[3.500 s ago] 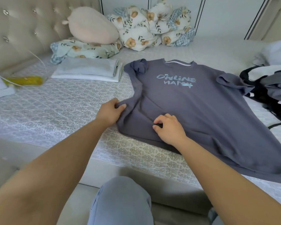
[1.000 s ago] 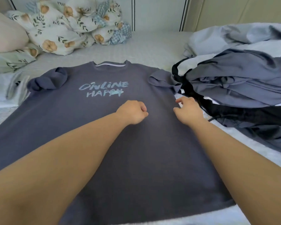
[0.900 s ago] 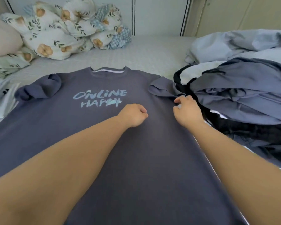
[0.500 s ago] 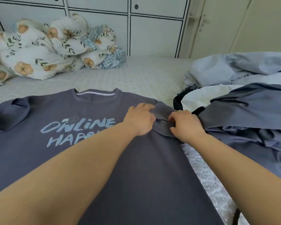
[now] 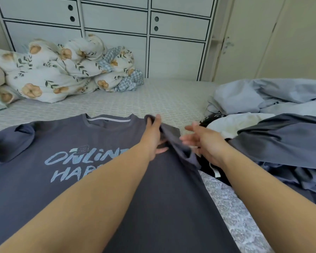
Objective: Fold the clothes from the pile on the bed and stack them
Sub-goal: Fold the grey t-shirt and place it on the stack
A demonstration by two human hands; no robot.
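A grey-blue T-shirt (image 5: 66, 179) with pale "ONLINE HAPPY" lettering lies face up across the bed (image 5: 153, 99). Its right sleeve (image 5: 171, 136) stands up as a rumpled ridge between my hands. My left hand (image 5: 153, 137) lies along the shoulder with straight fingers, touching the inner side of that sleeve. My right hand (image 5: 206, 145) has its fingers spread, with the fingertips at the sleeve's outer edge. The left sleeve (image 5: 13, 141) is bunched at the far left. The pile of unfolded clothes (image 5: 281, 141), grey, pale blue, white and black, lies right of my right hand.
A floral duvet (image 5: 66, 70) is heaped at the back left against a white cabinet with drawers (image 5: 171, 42). A beige door (image 5: 281, 42) stands at the back right. Patterned sheet shows behind the T-shirt and along its right side.
Both hands have let go of the right sleeve they gripped half a second ago and have opened. My view has moved closer and tilted up.
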